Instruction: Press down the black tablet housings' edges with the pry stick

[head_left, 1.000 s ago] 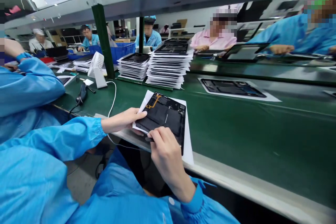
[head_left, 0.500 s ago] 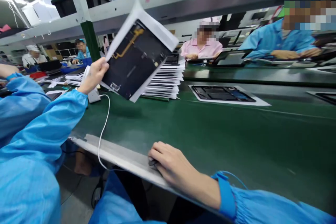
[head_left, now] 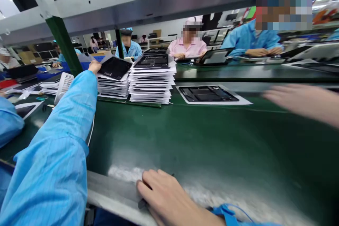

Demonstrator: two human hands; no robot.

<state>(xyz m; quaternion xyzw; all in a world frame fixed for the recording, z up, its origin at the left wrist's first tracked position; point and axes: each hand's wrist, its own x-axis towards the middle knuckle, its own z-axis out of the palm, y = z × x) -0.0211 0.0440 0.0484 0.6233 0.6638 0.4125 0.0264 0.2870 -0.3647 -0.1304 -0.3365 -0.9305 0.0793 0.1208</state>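
My left hand (head_left: 94, 67) reaches out to the shorter stack and pinches the left edge of a dark tablet panel (head_left: 115, 67) with white sheeting, which lies tilted on top. Under it rise layered white sheets (head_left: 113, 88). Right beside stands a taller stack (head_left: 150, 84) with a dark panel on top. At the bench's front edge my right hand (head_left: 165, 192) is curled round a small dark tool, of which only a bit shows.
Another dark panel on a white sheet (head_left: 209, 94) lies on the green bench (head_left: 201, 137). Another person's blurred hand (head_left: 296, 100) reaches in from the right. A metal beam (head_left: 148, 1) crosses overhead. People sit opposite.
My left hand has brought the panel from the air down onto the shorter stack. The view has shifted to the right. A blurred hand has come in at the right.
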